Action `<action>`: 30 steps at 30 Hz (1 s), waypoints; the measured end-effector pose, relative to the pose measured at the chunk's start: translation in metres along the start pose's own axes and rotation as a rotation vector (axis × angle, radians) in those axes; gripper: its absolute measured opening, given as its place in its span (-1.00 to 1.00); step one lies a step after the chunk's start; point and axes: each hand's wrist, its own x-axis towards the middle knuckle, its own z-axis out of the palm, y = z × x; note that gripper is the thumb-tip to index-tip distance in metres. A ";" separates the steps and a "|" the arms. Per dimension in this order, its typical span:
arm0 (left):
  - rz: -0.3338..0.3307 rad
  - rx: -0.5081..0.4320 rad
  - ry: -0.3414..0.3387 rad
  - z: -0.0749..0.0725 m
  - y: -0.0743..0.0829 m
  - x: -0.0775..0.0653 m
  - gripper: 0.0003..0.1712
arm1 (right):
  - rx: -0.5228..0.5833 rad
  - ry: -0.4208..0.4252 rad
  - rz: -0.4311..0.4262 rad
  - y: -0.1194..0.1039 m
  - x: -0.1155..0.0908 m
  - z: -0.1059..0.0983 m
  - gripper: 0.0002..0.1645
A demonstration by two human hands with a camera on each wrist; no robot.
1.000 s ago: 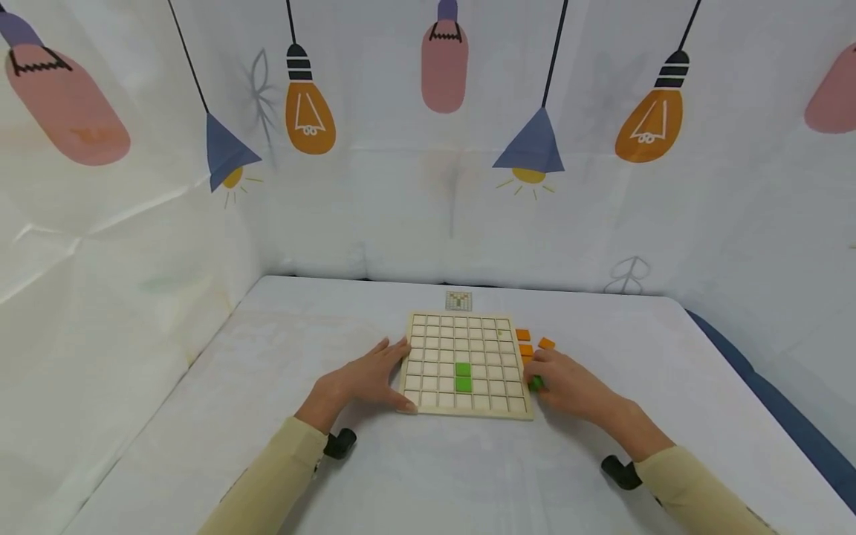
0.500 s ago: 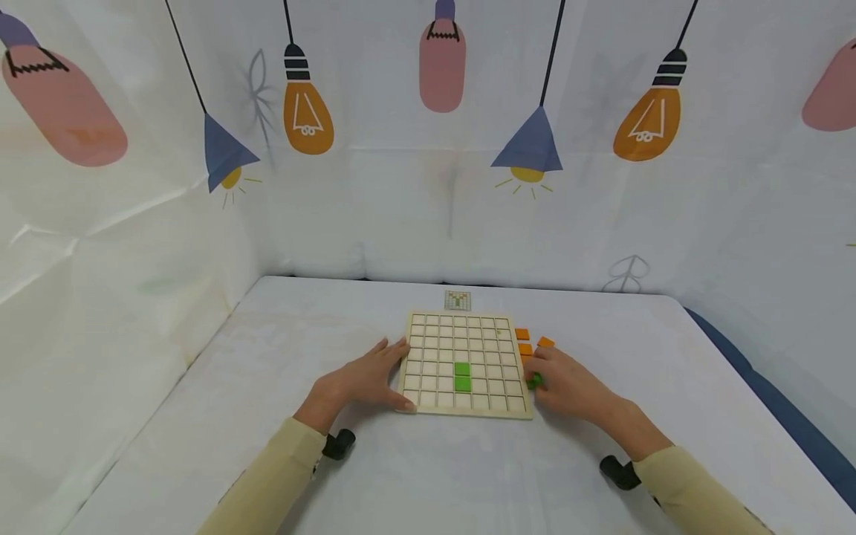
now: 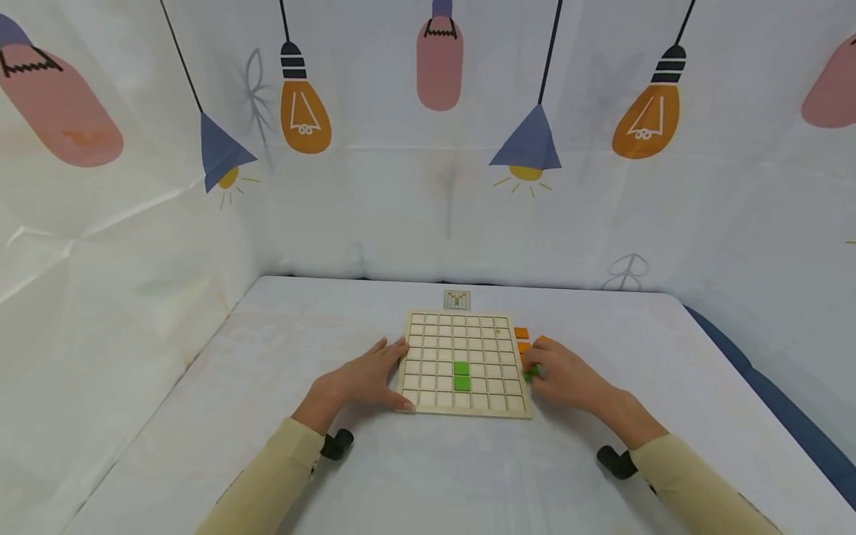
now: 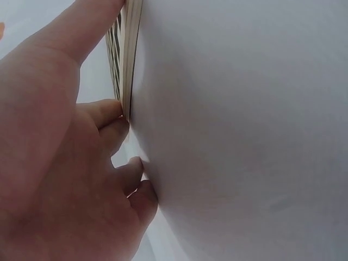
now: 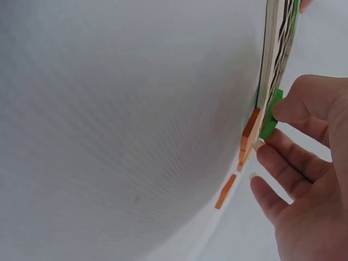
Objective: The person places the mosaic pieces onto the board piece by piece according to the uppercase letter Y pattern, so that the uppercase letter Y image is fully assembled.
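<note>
A pale square grid board (image 3: 438, 367) lies on the white table, with two green square tiles (image 3: 461, 376) set one behind the other in its cells. My left hand (image 3: 361, 379) rests along the board's left edge, fingers stretched out and thumb at the near left corner; in the left wrist view the fingertips touch the board's side (image 4: 128, 60). At the right edge, my right hand (image 3: 571, 375) pinches a green tile (image 5: 272, 113) between thumb and fingers, above orange tiles (image 5: 250, 129). Other fingers of that hand are free of the tile.
Orange tiles (image 3: 521, 333) lie beside the board's right edge, partly hidden by the right hand. A small printed pattern card (image 3: 457, 299) lies beyond the board's far edge. A white curtain with printed lamps (image 3: 528, 141) hangs behind the table.
My right hand has shifted slightly up and toward the board with the green tile, now covering most of the outermost orange tile. The left hand stays at the board's edge.
</note>
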 end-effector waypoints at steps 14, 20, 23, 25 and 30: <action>0.012 -0.007 -0.004 -0.001 0.001 -0.001 0.35 | 0.018 0.039 -0.059 -0.001 0.009 0.000 -0.72; -0.001 0.004 -0.005 -0.001 0.000 -0.001 0.34 | 0.057 0.005 -0.024 -0.008 0.019 -0.001 -0.73; 0.002 -0.002 -0.001 -0.001 0.000 -0.001 0.34 | 0.072 -0.011 -0.012 -0.012 0.022 -0.001 -0.73; 0.004 -0.010 -0.002 -0.002 0.001 -0.001 0.34 | 0.069 -0.010 -0.021 -0.013 0.024 0.000 -0.72; 0.002 -0.015 -0.008 -0.003 0.004 -0.002 0.34 | 0.073 -0.001 -0.066 -0.016 0.029 0.002 -0.73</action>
